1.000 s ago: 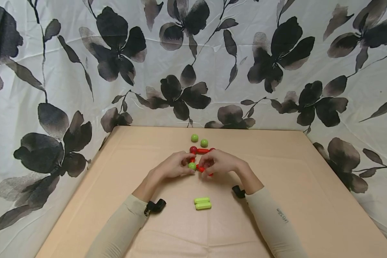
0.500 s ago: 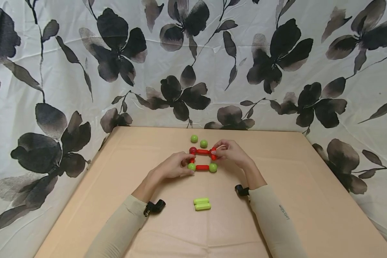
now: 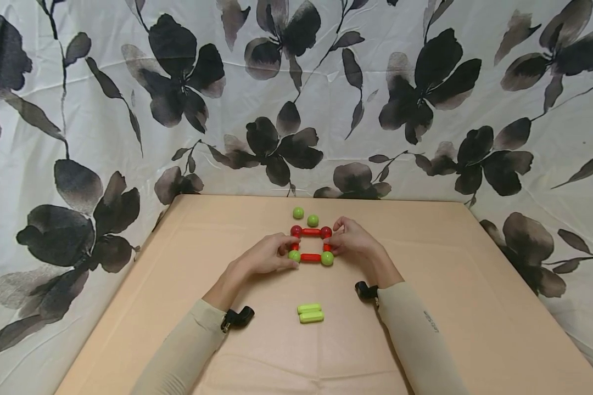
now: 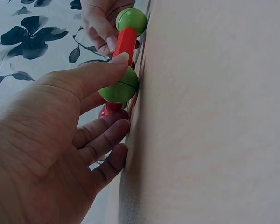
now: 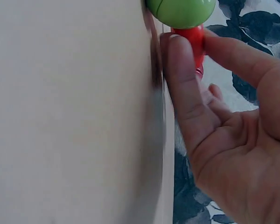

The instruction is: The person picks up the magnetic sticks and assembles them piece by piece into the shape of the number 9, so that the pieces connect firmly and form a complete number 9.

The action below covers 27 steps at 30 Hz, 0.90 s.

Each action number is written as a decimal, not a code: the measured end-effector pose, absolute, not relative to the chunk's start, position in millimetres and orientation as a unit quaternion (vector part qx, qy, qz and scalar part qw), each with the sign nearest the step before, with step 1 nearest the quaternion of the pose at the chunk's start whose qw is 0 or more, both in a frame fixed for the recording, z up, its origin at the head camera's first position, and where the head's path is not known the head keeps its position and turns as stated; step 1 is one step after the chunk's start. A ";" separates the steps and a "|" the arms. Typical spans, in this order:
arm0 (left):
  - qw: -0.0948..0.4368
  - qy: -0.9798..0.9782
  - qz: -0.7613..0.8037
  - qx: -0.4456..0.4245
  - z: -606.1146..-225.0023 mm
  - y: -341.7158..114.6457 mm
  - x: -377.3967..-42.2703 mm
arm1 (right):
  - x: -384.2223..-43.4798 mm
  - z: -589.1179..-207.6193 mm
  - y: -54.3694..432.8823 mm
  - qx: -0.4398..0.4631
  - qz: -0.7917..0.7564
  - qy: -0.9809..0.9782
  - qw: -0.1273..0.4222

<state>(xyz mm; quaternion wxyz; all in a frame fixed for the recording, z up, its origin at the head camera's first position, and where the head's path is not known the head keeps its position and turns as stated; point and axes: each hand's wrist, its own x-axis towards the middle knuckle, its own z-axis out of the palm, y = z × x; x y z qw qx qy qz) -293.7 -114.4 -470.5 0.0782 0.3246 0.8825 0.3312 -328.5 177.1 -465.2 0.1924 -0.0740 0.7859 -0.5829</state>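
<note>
A square of red rods and balls lies on the table, with a dark red ball [image 3: 296,231] and another dark red ball [image 3: 326,232] at the back corners. A green ball [image 3: 294,256] and another green ball [image 3: 327,258] form the front corners. My left hand [image 3: 269,253] holds the front left green ball, its thumb over it in the left wrist view and the other fingers spread below. My right hand [image 3: 353,241] pinches the right side's red rod [image 5: 191,42] between thumb and finger, just by the green ball. The front red rod [image 3: 310,257] shows between the hands.
Two loose green balls, one a green ball [image 3: 298,212] and one a nearer green ball [image 3: 313,220], lie behind the square. Toward the person lie two yellow-green rods [image 3: 311,316] side by side. A floral cloth [image 3: 351,109] hangs behind the table [image 3: 425,247].
My right hand moved from the front right corner to the back right ball, then slightly nearer along the right side. The right red rod now spans the right corner balls. My left hand stays put.
</note>
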 end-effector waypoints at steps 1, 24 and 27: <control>0.078 0.883 0.330 0.324 -470.6 -114.4 -293.8 | -328.8 -466.1 176.6 -0.073 -0.584 0.785 0.194; 0.073 0.883 0.328 0.328 -472.4 -115.1 -295.9 | -327.2 -460.6 173.3 -0.061 -0.543 0.820 0.168; 0.074 0.885 0.327 0.323 -472.4 -115.3 -295.6 | -327.4 -459.4 172.0 -0.063 -0.542 0.823 0.158</control>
